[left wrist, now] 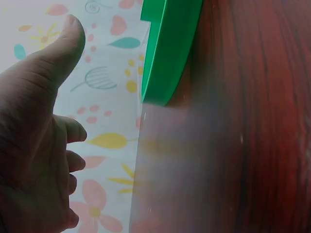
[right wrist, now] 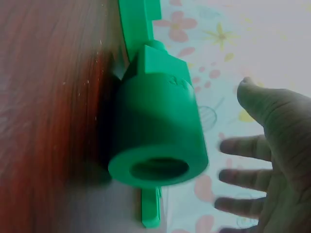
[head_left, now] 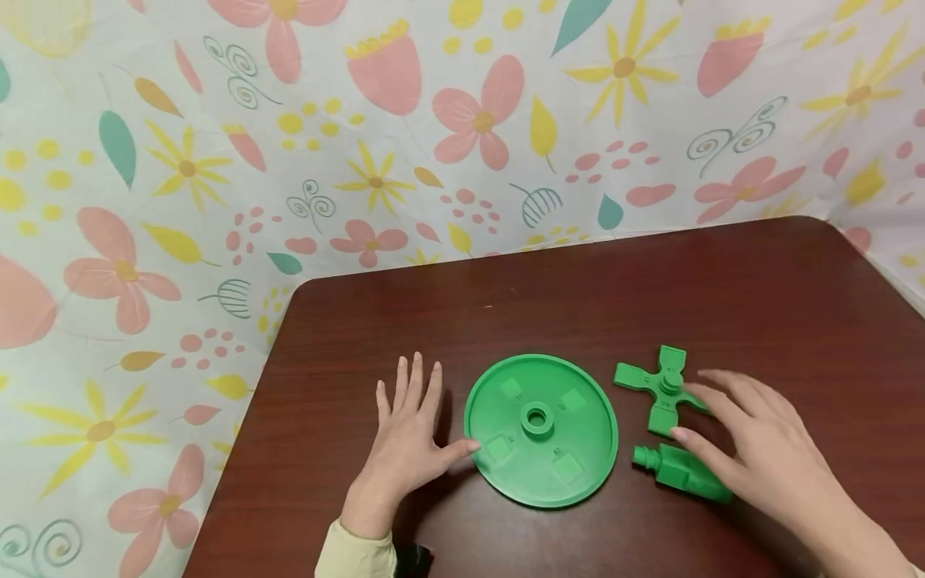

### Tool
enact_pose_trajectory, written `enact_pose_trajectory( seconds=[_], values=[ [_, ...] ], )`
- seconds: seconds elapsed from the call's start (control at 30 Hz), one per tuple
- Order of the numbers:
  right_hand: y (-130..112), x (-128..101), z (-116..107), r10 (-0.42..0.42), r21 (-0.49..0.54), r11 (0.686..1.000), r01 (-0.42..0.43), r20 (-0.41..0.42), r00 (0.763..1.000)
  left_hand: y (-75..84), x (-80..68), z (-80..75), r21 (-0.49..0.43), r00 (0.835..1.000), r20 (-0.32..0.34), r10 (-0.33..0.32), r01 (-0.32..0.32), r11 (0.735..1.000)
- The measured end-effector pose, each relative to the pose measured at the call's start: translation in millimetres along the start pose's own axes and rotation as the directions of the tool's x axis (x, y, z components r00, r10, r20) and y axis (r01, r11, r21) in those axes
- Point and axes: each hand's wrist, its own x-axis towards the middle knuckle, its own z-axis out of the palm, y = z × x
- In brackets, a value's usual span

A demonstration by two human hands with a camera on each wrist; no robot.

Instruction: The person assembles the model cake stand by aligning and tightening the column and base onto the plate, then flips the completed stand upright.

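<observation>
A round green disc [head_left: 541, 429] with a raised centre hub and square pockets lies on the dark wooden table [head_left: 723, 289]. My left hand [head_left: 408, 433] lies flat on the table beside it, fingers straight, thumb tip touching the disc's left rim [left wrist: 167, 58]. Right of the disc lie a green cross-shaped piece [head_left: 659, 387] and a green bottle-like block [head_left: 679, 471]. My right hand [head_left: 751, 441] hovers over these two with spread fingers, holding nothing. In the right wrist view the block's round hollow end [right wrist: 158, 141] fills the middle, and the fingers [right wrist: 248, 160] stay apart from it.
A floral cloth [head_left: 217, 160] hangs behind and to the left of the table, covering the wall. The table's left edge [head_left: 246, 417] runs close to my left hand. Bare tabletop stretches behind the green parts toward the far right corner.
</observation>
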Motion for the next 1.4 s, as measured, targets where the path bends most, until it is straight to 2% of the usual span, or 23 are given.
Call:
enact_pose_trajectory(
  seconds=[0.07, 0.13, 0.23, 0.37, 0.53, 0.63, 0.87, 1.03, 1.27, 1.4],
  values=[
    [-0.9, -5.5, -1.2, 0.018, -0.005, 1.0, -0.018, 0.035, 0.999, 3.2, 0.9, -0.4, -0.013, 1.0, 0.015, 0.01, -0.01, 1.0],
    [-1.3, -10.8, -1.9, 0.041, -0.022, 0.999, -0.039, 0.107, 0.993, 7.0, 2.0, -0.4, -0.024, 0.999, 0.039, 0.027, -0.026, 0.999],
    [0.1, -18.2, -1.8, 0.069, -0.054, 0.997, -0.058, 0.224, 0.972, 13.5, 4.4, 1.8, -0.045, 0.996, 0.075, 0.057, -0.053, 0.998],
    [4.4, -26.4, -1.1, 0.055, -0.077, 0.996, -0.035, 0.275, 0.96, 22.1, 8.4, 9.0, -0.04, 0.988, 0.116, 0.105, -0.101, 0.994],
    [8.1, -29.7, 2.5, 0.002, -0.115, 0.993, 0.028, 0.251, 0.968, 30.1, 9.6, 15.4, -0.026, 0.977, 0.171, 0.125, -0.122, 0.992],
    [11.2, -29.4, 5.1, -0.036, -0.117, 0.991, 0.066, 0.239, 0.97, 33.3, 8.9, 17.2, -0.015, 0.972, 0.206, 0.115, -0.114, 0.993],
    [17.0, -27.0, 8.6, -0.131, -0.1, 0.984, 0.149, 0.17, 0.977, 35.5, 8.5, 20.3, -0.004, 0.966, 0.243, 0.093, -0.095, 0.996],
    [16.8, -26.9, 6.2, -0.096, -0.056, 0.993, 0.106, 0.159, 0.983, 35.4, 7.2, 21.6, 0.001, 0.961, 0.263, 0.086, -0.089, 0.996],
    [7.4, -20.2, -3.3, -0.069, 0.105, 0.993, 0.054, 0.137, 0.988, 34.7, 6.3, 23.1, -0.006, 0.962, 0.261, 0.083, -0.085, 0.996],
    [-0.3, -11.3, -8.4, -0.007, 0.18, 0.983, -0.016, 0.126, 0.992, 35.3, 6.2, 23.6, -0.011, 0.961, 0.264, 0.081, -0.081, 0.997]
  ],
)
